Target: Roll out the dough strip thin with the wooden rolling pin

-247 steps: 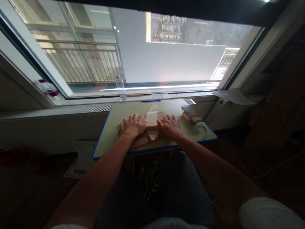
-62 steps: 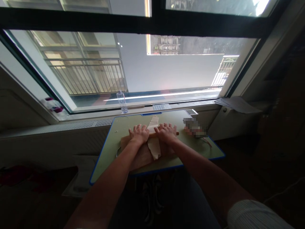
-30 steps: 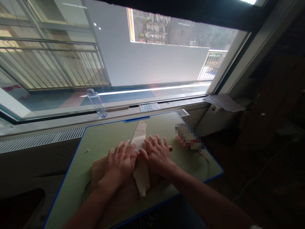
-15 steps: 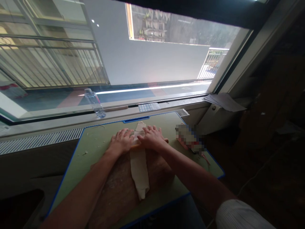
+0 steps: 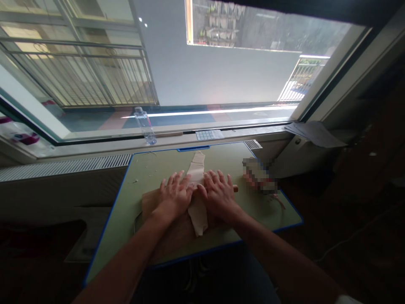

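Note:
A long pale strip of dough (image 5: 198,211) runs lengthwise away from me over a wooden board (image 5: 150,202), its far end reaching past the board onto the green tabletop. Across the strip lies a wooden rolling pin (image 5: 236,188), mostly covered by my hands, with its right end showing. My left hand (image 5: 175,192) rests flat on the pin left of the strip's middle, fingers stretched forward. On the other side my right hand (image 5: 219,190) presses down the same way, fingers spread. Both thumbs point inward and nearly meet above the dough.
The green table (image 5: 126,211) has a blue edge. A blurred-out packet (image 5: 261,175) lies at its right side, and small dough crumbs (image 5: 135,181) at its left. Beyond, a clear plastic bottle (image 5: 145,126) and a gridded card (image 5: 209,134) stand along the windowsill.
Both hands and the rolling pin have come back toward me along the dough strip, baring more of its far part. The camera view has shifted, so the scene sits farther right.

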`<state>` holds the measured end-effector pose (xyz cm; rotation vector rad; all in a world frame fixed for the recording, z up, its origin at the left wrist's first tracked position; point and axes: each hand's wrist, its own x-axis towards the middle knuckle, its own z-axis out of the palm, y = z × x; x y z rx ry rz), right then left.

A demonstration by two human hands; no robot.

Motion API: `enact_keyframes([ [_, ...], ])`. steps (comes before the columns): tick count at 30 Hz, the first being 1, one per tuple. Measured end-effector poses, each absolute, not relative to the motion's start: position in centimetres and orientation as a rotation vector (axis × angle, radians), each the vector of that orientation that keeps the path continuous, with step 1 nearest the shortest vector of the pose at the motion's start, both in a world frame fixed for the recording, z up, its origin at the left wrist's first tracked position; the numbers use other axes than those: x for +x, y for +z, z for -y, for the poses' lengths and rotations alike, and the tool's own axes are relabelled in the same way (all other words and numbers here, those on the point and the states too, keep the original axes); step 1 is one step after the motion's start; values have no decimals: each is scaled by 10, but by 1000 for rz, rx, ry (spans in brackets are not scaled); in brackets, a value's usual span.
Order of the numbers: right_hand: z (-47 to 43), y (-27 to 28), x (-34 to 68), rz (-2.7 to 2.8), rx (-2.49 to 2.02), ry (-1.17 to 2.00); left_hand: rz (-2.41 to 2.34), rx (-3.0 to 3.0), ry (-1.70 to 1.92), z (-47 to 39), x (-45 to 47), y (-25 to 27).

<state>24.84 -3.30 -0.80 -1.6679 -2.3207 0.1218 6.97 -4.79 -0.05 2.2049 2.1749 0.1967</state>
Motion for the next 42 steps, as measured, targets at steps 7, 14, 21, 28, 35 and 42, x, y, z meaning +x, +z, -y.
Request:
enact_keyframes([
  [7, 97, -24, 274, 2311, -1500, 119, -2083, 2314, 384, 122, 71, -16],
  [14, 98, -9, 283, 2298, -1559, 194, -2032, 2320, 393, 130, 70, -11],
  [21, 95, 1, 305, 2268, -1575, 289, -1997, 2264, 466, 139, 66, 5],
  [28, 101, -1, 310, 2306, -1513, 356, -1986, 2270, 481, 135, 61, 18],
  [35, 88, -9, 322, 2228, -1584, 249, -2036, 2221, 444, 90, 47, 23],
  [42, 91, -28, 333, 2009, -1640, 97, -2077, 1860, 307, -9, 40, 19],
])
